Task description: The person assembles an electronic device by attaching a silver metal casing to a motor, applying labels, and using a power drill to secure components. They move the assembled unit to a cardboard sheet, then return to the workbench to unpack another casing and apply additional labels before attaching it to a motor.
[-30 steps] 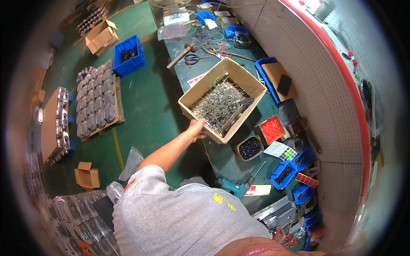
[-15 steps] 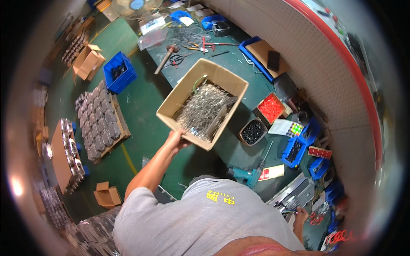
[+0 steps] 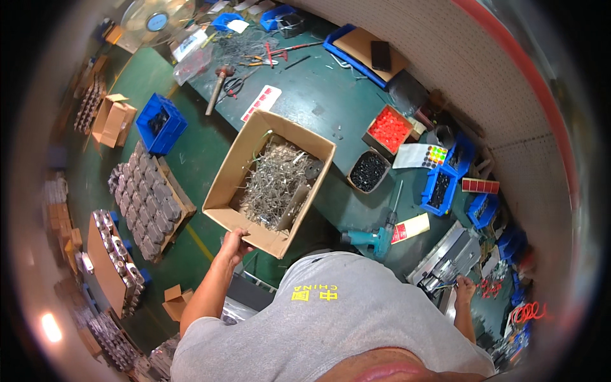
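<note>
My left hand (image 3: 235,247) grips the near left edge of an open cardboard box (image 3: 219,191). Thin silvery metal wire pieces (image 3: 275,181) lie heaped inside it, along with a flatter grey part at one side. The box sits tilted at the table's near edge; whether it rests there is unclear. Far to the right, my right hand (image 3: 466,290) is at the lower end of a silver metal assembly (image 3: 449,258). Its fingers are small and partly curled, so I cannot see whether they hold anything.
On the green table (image 3: 305,95) lie a cordless drill (image 3: 375,239), a mallet (image 3: 219,89), scissors (image 3: 233,86), a box of red caps (image 3: 389,129) and a box of black parts (image 3: 368,170). Left on the floor stand a blue crate (image 3: 164,124) and a pallet of grey castings (image 3: 147,197).
My view has shifted, and the cardboard box appears lower and further left, still in my left hand. A red-and-white label sheet now shows behind it. My right hand appears beside the metal assembly.
</note>
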A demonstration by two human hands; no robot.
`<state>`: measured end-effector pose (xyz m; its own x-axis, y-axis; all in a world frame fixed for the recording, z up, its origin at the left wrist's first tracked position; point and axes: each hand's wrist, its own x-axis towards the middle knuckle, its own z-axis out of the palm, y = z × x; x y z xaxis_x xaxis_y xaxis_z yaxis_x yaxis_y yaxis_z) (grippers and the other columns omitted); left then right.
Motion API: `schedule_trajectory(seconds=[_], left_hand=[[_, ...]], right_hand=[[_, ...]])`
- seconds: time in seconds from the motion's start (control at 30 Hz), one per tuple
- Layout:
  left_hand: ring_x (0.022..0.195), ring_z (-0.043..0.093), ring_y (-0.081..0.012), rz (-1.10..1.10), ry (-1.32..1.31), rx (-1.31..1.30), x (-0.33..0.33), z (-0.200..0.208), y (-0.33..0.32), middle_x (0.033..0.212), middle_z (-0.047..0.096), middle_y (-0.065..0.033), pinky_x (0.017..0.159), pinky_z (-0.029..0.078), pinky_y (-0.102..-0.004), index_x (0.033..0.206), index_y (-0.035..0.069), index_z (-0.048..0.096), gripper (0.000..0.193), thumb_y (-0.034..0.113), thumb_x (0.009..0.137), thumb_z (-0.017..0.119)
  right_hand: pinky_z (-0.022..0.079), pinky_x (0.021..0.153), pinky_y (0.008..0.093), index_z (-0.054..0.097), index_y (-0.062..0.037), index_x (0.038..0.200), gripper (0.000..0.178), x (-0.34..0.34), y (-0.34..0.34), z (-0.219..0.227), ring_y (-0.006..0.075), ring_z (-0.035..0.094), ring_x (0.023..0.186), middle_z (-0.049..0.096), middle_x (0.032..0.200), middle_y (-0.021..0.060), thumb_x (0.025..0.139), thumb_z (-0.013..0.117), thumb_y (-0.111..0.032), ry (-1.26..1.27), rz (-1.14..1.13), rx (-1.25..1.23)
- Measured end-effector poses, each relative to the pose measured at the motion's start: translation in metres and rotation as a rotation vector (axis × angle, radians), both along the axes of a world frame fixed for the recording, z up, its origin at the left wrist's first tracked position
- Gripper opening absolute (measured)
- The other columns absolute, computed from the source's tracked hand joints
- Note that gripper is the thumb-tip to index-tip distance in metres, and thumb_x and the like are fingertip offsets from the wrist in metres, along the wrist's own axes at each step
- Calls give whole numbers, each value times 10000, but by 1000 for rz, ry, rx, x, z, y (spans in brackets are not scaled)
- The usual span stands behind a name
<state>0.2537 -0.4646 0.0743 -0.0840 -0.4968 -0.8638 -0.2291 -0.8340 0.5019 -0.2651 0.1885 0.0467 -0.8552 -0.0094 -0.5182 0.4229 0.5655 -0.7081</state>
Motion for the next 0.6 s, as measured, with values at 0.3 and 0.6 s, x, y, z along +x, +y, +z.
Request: schedule_trajectory(seconds=[0.3,0.6], left_hand=[[622,651,-310,-21,53,-52,-79,-12,-77,824,656,-193,501,550,-393,1004,-51,577,243,173,935,512],[949,663,-306,-81,266,-60,-189,-69,-153,1030,672,-155,768,594,-432,1113,33,579,326,330,1004,500]], right_hand=[[444,625,254,729,-25,918,204,8,-4,0,80,542,697,596,761,-25,889,759,-225,68,44,88],[440,652,254,756,19,962,225,8,-13,3,70,552,726,645,779,-16,893,758,-195,166,86,111]])
